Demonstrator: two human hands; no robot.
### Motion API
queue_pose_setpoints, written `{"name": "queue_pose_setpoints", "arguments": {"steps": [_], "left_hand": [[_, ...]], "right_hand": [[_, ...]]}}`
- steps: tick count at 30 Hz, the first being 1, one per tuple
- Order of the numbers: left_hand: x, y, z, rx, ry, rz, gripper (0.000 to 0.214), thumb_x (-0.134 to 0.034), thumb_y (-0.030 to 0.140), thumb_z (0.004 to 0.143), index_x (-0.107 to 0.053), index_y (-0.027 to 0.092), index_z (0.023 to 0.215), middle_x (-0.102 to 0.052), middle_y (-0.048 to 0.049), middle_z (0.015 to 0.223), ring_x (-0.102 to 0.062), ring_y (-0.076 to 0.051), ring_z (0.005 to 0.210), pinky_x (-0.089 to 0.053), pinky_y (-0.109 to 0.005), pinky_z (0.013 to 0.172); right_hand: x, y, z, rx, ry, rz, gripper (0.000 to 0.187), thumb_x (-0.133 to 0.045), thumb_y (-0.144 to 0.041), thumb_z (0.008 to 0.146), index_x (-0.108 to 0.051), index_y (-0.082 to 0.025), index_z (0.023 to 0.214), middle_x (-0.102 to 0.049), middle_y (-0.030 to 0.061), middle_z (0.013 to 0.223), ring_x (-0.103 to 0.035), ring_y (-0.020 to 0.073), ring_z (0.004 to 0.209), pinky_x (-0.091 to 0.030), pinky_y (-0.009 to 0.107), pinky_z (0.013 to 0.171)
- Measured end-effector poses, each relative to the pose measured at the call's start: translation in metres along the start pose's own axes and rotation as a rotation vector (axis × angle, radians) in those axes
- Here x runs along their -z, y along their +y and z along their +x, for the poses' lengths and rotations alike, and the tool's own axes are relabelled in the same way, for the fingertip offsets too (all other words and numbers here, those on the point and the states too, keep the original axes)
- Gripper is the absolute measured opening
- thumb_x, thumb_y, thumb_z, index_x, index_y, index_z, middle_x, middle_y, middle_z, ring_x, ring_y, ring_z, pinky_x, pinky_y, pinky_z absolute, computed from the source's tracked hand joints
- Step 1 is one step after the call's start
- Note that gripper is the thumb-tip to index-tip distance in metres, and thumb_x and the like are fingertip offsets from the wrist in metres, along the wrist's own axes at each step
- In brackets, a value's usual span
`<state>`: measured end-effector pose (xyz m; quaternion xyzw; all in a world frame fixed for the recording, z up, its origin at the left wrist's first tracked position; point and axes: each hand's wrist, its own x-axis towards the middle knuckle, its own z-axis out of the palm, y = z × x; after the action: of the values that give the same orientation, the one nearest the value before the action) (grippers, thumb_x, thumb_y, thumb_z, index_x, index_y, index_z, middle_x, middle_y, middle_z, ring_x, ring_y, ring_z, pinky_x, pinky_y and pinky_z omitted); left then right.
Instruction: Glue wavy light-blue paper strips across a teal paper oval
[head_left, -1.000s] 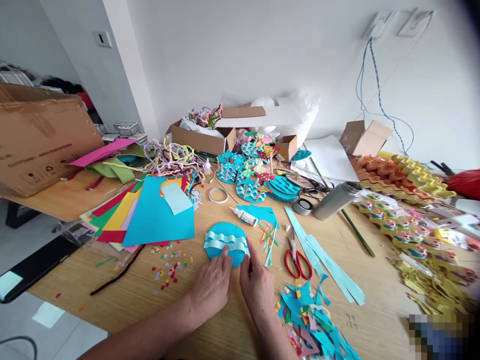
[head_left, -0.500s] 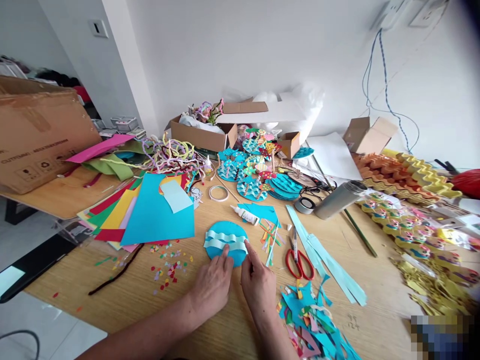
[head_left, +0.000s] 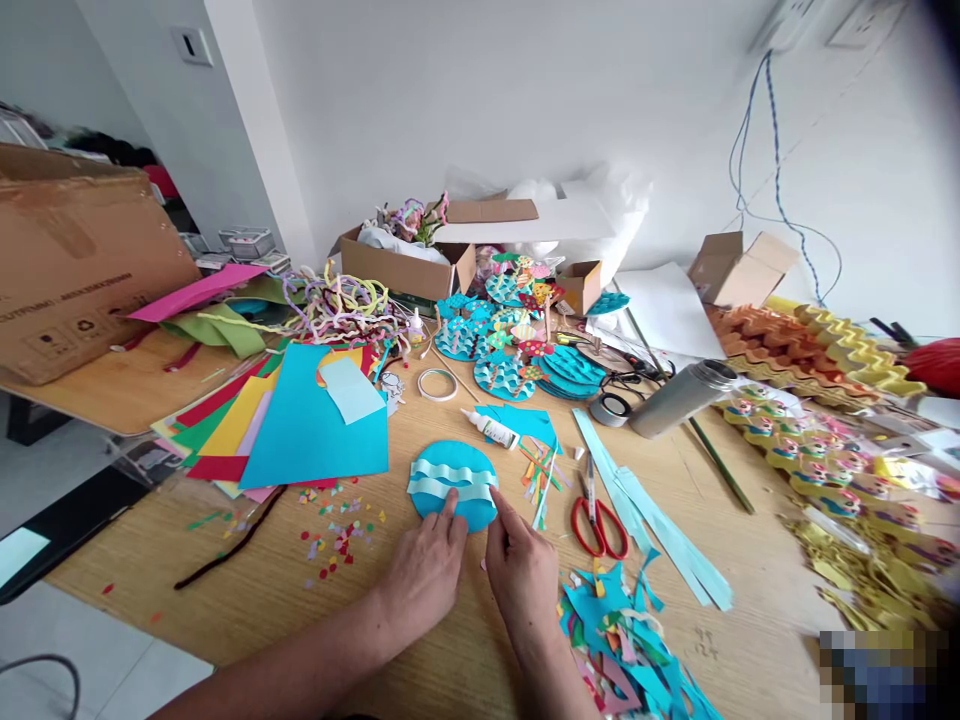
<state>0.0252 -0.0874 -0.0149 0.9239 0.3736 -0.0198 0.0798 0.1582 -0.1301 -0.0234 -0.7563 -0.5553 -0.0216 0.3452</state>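
A round blue paper disc (head_left: pixel 427 512) lies on the table in front of me. Two wavy pale-blue paper strips (head_left: pixel 439 488) run across it, one above the other. My left hand (head_left: pixel 424 565) reaches in from below, a stretched fingertip pressing on the lower strip near the disc's middle. At the disc's right edge, my right hand (head_left: pixel 523 575) touches that strip's end with its extended index finger; its other fingers are curled, partly hidden. Above the disc lies a white glue bottle (head_left: pixel 491 430). Red-handled scissors (head_left: pixel 598 525) rest to the right.
Coloured paper sheets (head_left: pixel 322 440) lie left, near paper confetti (head_left: pixel 341 540). Pale-blue strips (head_left: pixel 671 535) and blue scraps (head_left: pixel 619 630) are on the right. Behind stand finished paper pieces (head_left: pixel 502 375), a tape roll (head_left: pixel 437 385), a metal flask (head_left: pixel 682 398) and cardboard boxes (head_left: pixel 401 268).
My right hand has shifted very slightly right, its index finger still at the strip's end. The left hand stays nearly in place on the disc. The view has moved a little.
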Motion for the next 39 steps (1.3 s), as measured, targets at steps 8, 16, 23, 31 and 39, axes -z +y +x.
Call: {"name": "queue_pose_setpoints", "arguments": {"steps": [8, 16, 23, 31, 39], "left_hand": [[-0.0025, -0.0021, 0.0016, 0.002, 0.008, -0.036, 0.038, -0.034, 0.008, 0.082, -0.051, 0.015, 0.116, -0.038, -0.0155, 0.147, -0.056, -0.026, 0.110, -0.052, -0.039, 0.082], [-0.0005, -0.0021, 0.0008, 0.001, -0.014, -0.046, 0.035, -0.033, 0.009, 0.084, -0.053, 0.015, 0.112, -0.037, -0.0148, 0.148, -0.055, -0.025, 0.112, -0.050, -0.038, 0.084], [-0.0014, -0.0013, 0.0008, -0.002, -0.017, -0.036, 0.036, -0.031, 0.009, 0.085, -0.053, 0.016, 0.114, -0.037, -0.0142, 0.148, -0.056, -0.025, 0.111, -0.050, -0.038, 0.084], [0.0027, -0.0011, 0.0010, -0.001, -0.030, -0.034, 0.037, -0.031, 0.009, 0.086, -0.054, 0.015, 0.116, -0.036, -0.0159, 0.149, -0.057, -0.026, 0.109, -0.051, -0.039, 0.084], [0.0039, -0.0008, 0.0009, -0.006, -0.026, -0.027, 0.038, -0.032, 0.008, 0.086, -0.053, 0.014, 0.117, -0.036, -0.0163, 0.148, -0.057, -0.026, 0.110, -0.051, -0.040, 0.084]], "right_hand": [[0.0003, -0.0004, -0.0017, 0.042, -0.098, -0.145, 0.042, -0.038, -0.014, 0.088, -0.065, -0.017, 0.120, -0.070, 0.0025, 0.066, -0.060, 0.0110, 0.049, -0.031, 0.021, 0.050], [-0.0018, -0.0005, -0.0014, 0.002, -0.236, -0.213, 0.041, -0.040, -0.016, 0.089, -0.063, -0.022, 0.122, -0.071, 0.0019, 0.073, -0.063, 0.0128, 0.054, -0.031, 0.022, 0.050], [-0.0029, -0.0017, -0.0004, -0.040, -0.327, -0.252, 0.041, -0.041, -0.017, 0.089, -0.062, -0.024, 0.124, -0.073, 0.0032, 0.080, -0.066, 0.0145, 0.060, -0.035, 0.022, 0.051], [-0.0030, -0.0047, 0.0021, -0.080, -0.426, -0.299, 0.041, -0.044, -0.017, 0.089, -0.060, -0.026, 0.125, -0.074, 0.0028, 0.083, -0.068, 0.0149, 0.065, -0.037, 0.021, 0.052], [-0.0017, -0.0067, 0.0044, -0.097, -0.476, -0.333, 0.041, -0.044, -0.018, 0.090, -0.058, -0.027, 0.127, -0.073, 0.0019, 0.084, -0.068, 0.0147, 0.067, -0.037, 0.021, 0.052]]}}
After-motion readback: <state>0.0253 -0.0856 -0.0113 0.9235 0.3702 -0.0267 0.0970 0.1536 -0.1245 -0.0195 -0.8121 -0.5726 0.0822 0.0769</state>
